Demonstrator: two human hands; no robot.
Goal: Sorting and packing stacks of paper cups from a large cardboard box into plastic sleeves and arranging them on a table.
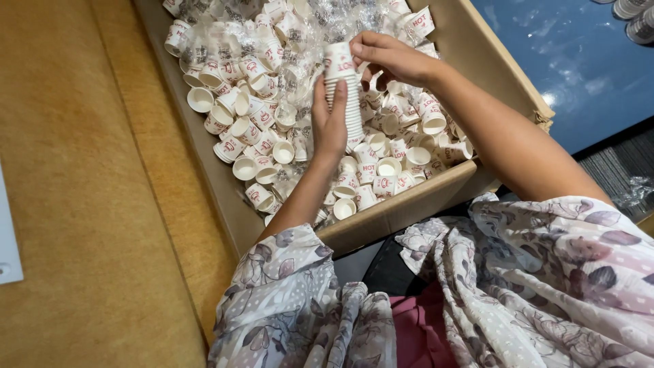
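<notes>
A tall stack of small white paper cups (346,95) with red print stands upright over an open cardboard box (415,203). My left hand (328,126) grips the stack's side from the left. My right hand (390,58) closes over the top cup of the same stack. Several loose cups (245,129) of the same kind fill the box, lying in all directions. Both arms wear floral sleeves.
Crinkled clear plastic wrap (306,34) lies over the cups at the box's far end. A brown wooden surface (75,204) runs along the left. A blue tabletop (572,61) lies to the right, with more cup stacks (637,17) at its top corner.
</notes>
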